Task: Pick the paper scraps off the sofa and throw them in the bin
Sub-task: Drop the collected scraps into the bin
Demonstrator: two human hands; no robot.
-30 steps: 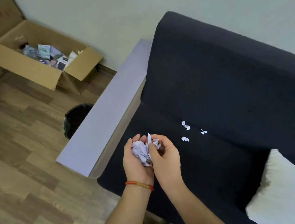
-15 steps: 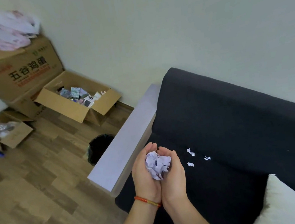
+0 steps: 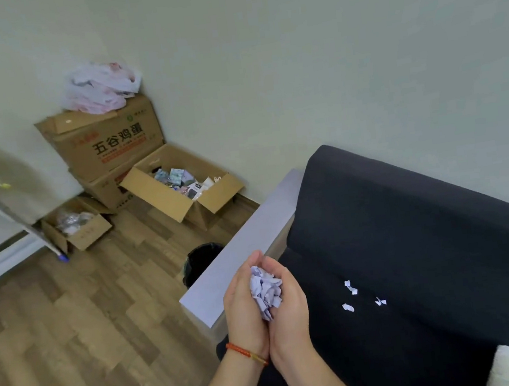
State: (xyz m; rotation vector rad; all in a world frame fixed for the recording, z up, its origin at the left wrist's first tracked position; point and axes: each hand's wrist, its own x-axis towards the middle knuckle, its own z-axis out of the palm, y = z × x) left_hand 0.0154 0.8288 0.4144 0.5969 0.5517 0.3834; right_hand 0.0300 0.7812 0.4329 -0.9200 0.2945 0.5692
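Four small paper scraps [image 3: 351, 291] lie on the dark sofa [image 3: 414, 253] seat, near its pale armrest [image 3: 247, 251]. Black bin [image 3: 202, 260] stands on the wood floor [image 3: 80, 326] just beyond that armrest, partly hidden by it. Cardboard boxes [image 3: 106, 143] stacked against the wall past the bin. Left hand [image 3: 244, 306] and right hand [image 3: 287, 304] pressed together, cupped around a wad of scraps [image 3: 266, 290], held over the armrest's near end.

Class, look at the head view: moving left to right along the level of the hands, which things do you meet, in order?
Bin → left hand → paper wad → right hand → loose scraps on the sofa.
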